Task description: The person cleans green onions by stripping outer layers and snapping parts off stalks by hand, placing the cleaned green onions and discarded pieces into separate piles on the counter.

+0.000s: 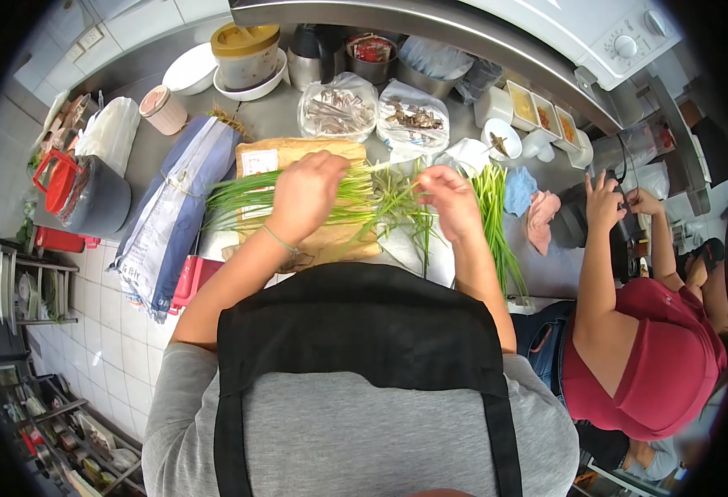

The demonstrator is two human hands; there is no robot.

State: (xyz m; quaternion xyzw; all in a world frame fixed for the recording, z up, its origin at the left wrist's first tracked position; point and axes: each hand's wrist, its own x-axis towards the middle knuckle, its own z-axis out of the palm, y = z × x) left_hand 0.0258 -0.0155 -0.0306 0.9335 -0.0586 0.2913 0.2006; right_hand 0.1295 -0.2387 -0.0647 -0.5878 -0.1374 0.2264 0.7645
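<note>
A bundle of long green chives [244, 195] lies across a brown paper sack [343, 151] on the steel counter. My left hand [308, 195] is over the bundle, fingers curled round some chives; the palm side is hidden. To the right, my right hand [455, 201] has thumb and fingertips closed together at thin chive leaves. Between the hands sits a loose tangle of trimmed leaves [397, 199], some drooping toward the counter's front edge. Beside my right wrist, a second bunch of chives [490, 217] lies with its tips pointing toward me.
A blue-and-white sack [178, 195] lies to the left. Bagged food [337, 108], a yellow-lidded tub [245, 56] and condiment trays [544, 116] line the back. Blue cloth [520, 190] and pink cloth [540, 222] lie at right. A co-worker in red [629, 364] stands close on the right.
</note>
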